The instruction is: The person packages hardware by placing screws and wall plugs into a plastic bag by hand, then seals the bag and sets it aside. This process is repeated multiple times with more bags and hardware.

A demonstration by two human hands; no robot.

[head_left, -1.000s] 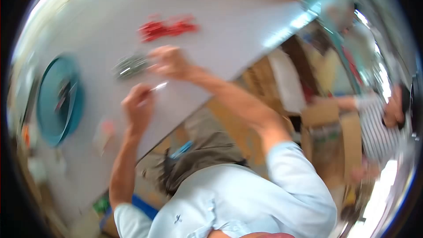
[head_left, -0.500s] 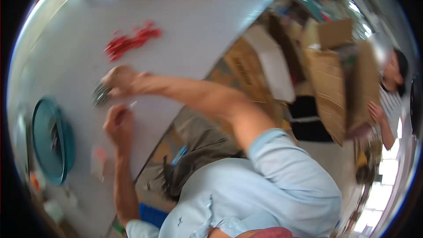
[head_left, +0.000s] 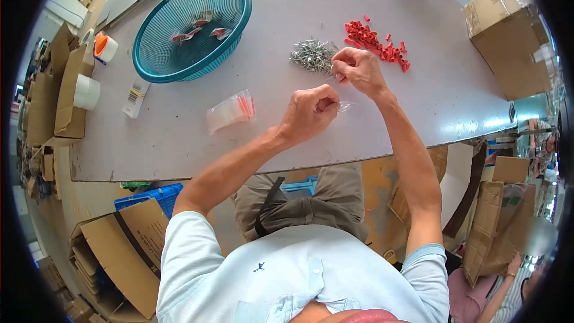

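My left hand (head_left: 310, 112) is closed on a small clear plastic bag (head_left: 345, 106), which sticks out past the fingertips over the table. My right hand (head_left: 360, 73) is in a pinch at the near right edge of a pile of thin silvery screws or nails (head_left: 311, 55). Whatever lies between its fingertips is too small to make out. Just beyond that hand, short red plastic tubes or caps (head_left: 376, 40) lie scattered. To the left of my left hand lies a stack of flat clear bags with red edges (head_left: 232, 111).
A teal mesh basket (head_left: 146, 73) with several small packets stands at the left back. Tape rolls (head_left: 87, 92) and a label card (head_left: 135, 99) lie near the left edge. A cardboard box (head_left: 508, 42) sits at the right. Another person's hand (head_left: 514, 265) is at a carton, lower right.
My view has swung round, and the picture is now sharp. My right hand has drawn back from over the metal pile to its near edge. My left hand still keeps the clear bag.
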